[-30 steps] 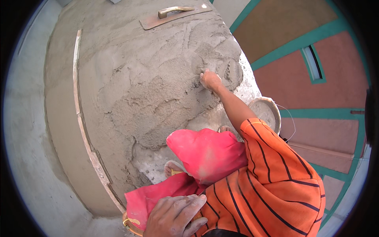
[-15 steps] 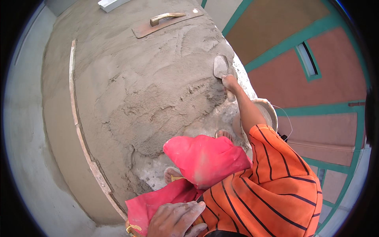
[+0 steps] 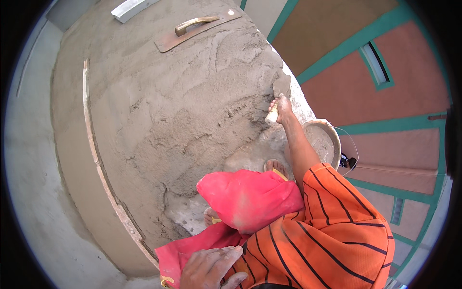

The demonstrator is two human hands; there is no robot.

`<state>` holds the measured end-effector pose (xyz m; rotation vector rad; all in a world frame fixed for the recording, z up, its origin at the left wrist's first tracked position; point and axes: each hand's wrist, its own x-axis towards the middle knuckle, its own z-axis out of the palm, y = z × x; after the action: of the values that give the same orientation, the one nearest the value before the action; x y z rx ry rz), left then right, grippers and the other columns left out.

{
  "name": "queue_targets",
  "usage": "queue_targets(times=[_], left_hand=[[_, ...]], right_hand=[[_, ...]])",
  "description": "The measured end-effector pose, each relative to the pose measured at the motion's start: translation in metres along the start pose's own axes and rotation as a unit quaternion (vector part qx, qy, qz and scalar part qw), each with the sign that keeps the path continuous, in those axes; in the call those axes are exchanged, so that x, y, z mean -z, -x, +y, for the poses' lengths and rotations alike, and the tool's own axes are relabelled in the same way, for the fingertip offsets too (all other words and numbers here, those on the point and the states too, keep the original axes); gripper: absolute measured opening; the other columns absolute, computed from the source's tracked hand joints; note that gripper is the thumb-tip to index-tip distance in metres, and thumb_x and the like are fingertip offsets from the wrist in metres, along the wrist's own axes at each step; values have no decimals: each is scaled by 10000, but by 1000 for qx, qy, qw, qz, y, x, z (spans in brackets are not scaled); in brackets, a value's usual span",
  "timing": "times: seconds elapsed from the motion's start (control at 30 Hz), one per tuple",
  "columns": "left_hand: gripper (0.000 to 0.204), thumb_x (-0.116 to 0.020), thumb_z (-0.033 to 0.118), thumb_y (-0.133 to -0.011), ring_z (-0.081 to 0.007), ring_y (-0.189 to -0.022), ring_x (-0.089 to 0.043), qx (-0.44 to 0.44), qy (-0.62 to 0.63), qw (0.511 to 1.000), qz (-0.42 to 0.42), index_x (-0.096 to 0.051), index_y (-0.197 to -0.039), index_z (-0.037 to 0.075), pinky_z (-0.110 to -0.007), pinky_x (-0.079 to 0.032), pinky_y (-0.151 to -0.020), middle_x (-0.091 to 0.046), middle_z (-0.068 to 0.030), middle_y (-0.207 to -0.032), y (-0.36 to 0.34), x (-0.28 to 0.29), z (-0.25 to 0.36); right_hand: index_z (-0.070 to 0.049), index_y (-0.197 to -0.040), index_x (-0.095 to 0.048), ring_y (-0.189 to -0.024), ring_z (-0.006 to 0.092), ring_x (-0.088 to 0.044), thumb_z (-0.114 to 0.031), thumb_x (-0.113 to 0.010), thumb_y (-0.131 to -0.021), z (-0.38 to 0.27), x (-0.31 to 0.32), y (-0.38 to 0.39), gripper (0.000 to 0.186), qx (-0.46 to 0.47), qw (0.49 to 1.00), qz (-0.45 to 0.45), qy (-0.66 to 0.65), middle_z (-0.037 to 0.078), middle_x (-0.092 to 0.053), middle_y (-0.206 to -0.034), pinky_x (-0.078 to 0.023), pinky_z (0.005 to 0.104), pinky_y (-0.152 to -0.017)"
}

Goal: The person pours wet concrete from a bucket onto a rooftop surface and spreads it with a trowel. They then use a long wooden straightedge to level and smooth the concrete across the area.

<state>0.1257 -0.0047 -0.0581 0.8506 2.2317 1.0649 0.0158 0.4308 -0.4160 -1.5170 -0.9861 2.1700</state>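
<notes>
Head view: right fingers (image 3: 273,102) snug round trowel handle (image 3: 272,116); left fingers (image 3: 227,259) near-straight, empty.

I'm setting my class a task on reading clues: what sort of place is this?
Most likely a building site or a repair job: rough grey cement covers much of the surface, a flat trowel lies on it, and a bucket with a thin wire handle stands nearby.
</notes>
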Motion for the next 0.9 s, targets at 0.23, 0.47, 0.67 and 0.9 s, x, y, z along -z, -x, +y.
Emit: queue_targets(times=[0.23,0.47,0.67,0.9], left_hand=[[492,-739,292,-790,-337,-1027,-614,20,15,999,-37,-638,-1192,26,-418,-478,-891,-659,-146,-1118,-6,4,-2],[498,-725,321,-813,-341,-1005,-617,59,0,998,-30,-633,-1188,8,-416,-485,-871,-665,-154,-1098,-18,6,14],[492,-714,331,-824,-352,-1004,-613,48,-7,998,-43,-631,-1191,14,-418,-478,-871,-659,-164,-1091,-22,0,15],[483,-721,317,-819,-340,-984,-611,48,-45,996,-53,-629,-1199,35,-413,-474,-857,-656,-147,-1084,-24,-1,8]], right_hand=[[-73,-867,-412,-489,166,-489,-396,-321,-1029,11,-16,-83,373,-7,998,-7,-57,39,-454,-644,-486,329,-424],[-50,-1040,-401,-546,167,-526,-316,-404,-1014,-8,-111,-144,268,-39,985,-100,135,54,-482,-771,-528,369,-458],[-37,-1094,-407,-529,163,-516,-358,-425,-1011,38,-168,-21,332,-78,931,-209,289,44,-468,-759,-511,347,-445],[94,-1099,-610,-924,402,-672,-301,-443,-987,68,-161,41,444,272,578,-254,726,259,-633,-1167,-518,477,-852]])
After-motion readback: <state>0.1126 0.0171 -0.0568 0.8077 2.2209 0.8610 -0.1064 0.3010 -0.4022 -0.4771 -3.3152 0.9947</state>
